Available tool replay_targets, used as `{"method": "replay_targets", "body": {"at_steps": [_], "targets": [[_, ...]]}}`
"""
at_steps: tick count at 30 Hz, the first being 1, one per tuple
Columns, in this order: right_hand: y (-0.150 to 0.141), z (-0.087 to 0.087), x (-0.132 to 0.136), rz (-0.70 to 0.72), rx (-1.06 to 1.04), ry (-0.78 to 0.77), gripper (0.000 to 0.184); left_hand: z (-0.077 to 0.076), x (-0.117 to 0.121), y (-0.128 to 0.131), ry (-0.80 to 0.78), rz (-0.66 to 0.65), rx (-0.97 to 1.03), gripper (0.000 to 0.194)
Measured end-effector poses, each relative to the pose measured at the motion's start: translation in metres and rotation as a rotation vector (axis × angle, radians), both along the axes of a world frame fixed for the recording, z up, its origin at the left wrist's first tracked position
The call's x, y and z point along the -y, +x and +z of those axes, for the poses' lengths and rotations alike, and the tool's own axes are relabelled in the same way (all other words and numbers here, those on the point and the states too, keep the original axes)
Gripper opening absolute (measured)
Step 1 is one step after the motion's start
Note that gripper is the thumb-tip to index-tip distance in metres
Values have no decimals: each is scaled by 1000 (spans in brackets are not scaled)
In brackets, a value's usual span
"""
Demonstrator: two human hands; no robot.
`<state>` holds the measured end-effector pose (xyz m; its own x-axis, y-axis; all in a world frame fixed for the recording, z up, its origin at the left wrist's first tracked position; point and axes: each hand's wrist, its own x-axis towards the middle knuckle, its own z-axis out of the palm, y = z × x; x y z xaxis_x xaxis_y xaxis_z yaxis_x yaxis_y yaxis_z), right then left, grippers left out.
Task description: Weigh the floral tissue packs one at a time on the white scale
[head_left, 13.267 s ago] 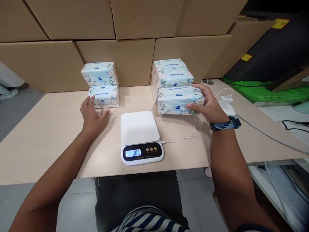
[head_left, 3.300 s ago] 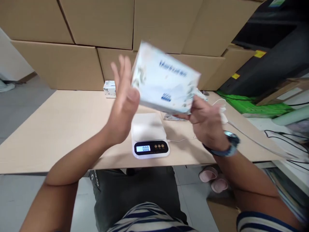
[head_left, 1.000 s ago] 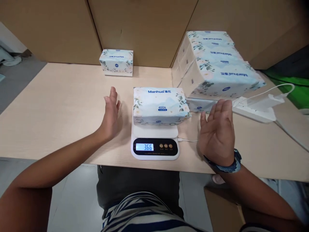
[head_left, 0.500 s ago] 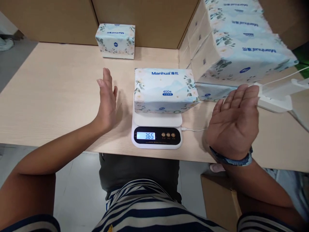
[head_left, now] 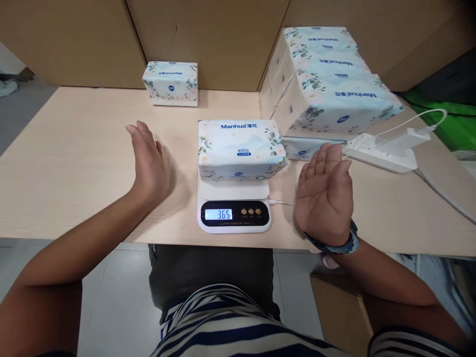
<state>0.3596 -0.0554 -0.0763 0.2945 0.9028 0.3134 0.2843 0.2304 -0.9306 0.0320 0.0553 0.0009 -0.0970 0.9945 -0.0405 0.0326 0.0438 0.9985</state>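
A tissue pack (head_left: 240,148) printed "Manhua" lies on a white kitchen scale (head_left: 234,210) whose display reads 365. My left hand (head_left: 148,161) hovers open to the left of the pack, fingers straight, touching nothing. To the right of the scale my right hand (head_left: 325,191) is open with the palm turned up and holds nothing. A stack of tissue packs (head_left: 327,89) rises just beyond my right hand. One single tissue pack (head_left: 171,83) sits at the back of the table by the cartons.
The light wooden table (head_left: 74,163) backs onto a wall of cardboard cartons (head_left: 204,39). A white power strip (head_left: 390,151) with a plugged charger and cables lies at the right. A thin cable (head_left: 282,202) runs from the scale.
Both hands have drawn slightly away from the pack on the scale, the left sliding outward to the left. The camera tilted back up. The display holds near 365.
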Motion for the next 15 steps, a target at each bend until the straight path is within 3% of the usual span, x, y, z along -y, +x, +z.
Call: {"method": "replay_targets", "body": {"at_steps": [6,9,12,15], "targets": [[-40,23,6,-53,-270,5,73,-1,12,8,-16,-79,-35,84],[-51,33,5,-104,-369,-22,84,-3,12,7,-13,-62,-36,80],[-43,33,2,-108,-355,-70,87,-4,12,6,3,-64,-51,79],[-20,23,-1,-93,-209,-92,83,-8,14,4,22,-109,-105,83]]}}
